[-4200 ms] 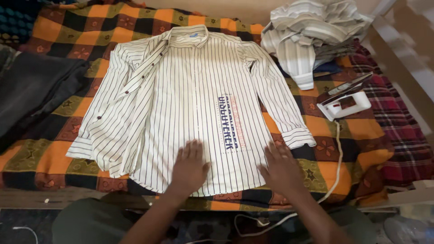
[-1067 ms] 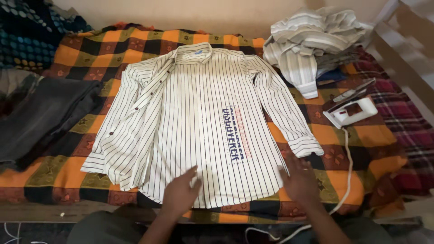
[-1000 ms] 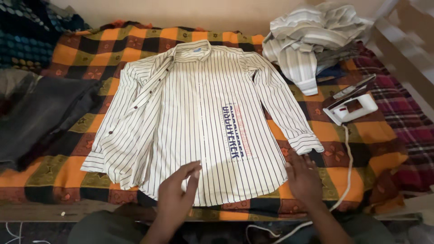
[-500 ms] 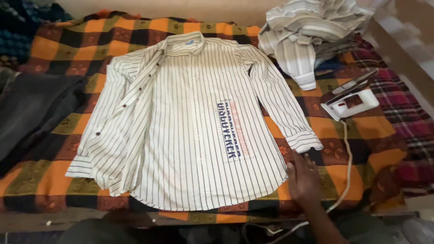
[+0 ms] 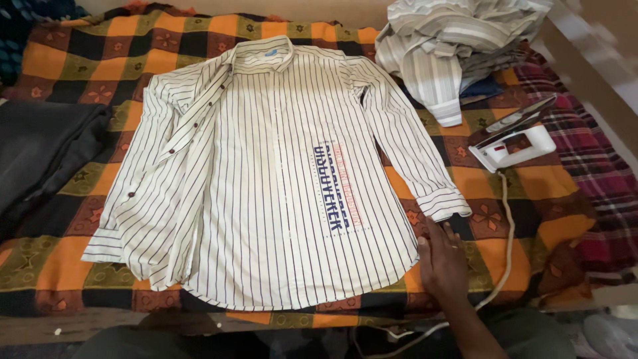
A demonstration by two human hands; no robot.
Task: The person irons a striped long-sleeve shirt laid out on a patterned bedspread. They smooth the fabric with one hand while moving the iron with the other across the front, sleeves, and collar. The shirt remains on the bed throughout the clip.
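The right hand [image 5: 443,262] is laid flat with the palm down and the fingers [image 5: 446,234] stretched out and close together, nothing being gripped. It is pressed on the checked orange, black and olive blanket [image 5: 512,229], at the right side edge of the striped shirt [image 5: 266,179], near the hem; whether the thumb side actually meets the cloth cannot be told. The fingertips are pointed toward the buttoned cuff [image 5: 444,203] of the shirt's sleeve, just short of it. The forearm is cut off by the lower edge of the view. The left hand is not seen at all.

The shirt is spread out flat in the middle of the blanket, collar at the far end, one front panel folded open on the left, a printed block shown on the right front.

A white cord [image 5: 508,239] is run past the hand on its right side, up to a white iron [image 5: 513,145] stood on its heel. Beyond it a crumpled pile of striped clothes [image 5: 452,40] is heaped at the far right corner. A dark folded garment [image 5: 40,149] is cut off at the left edge.
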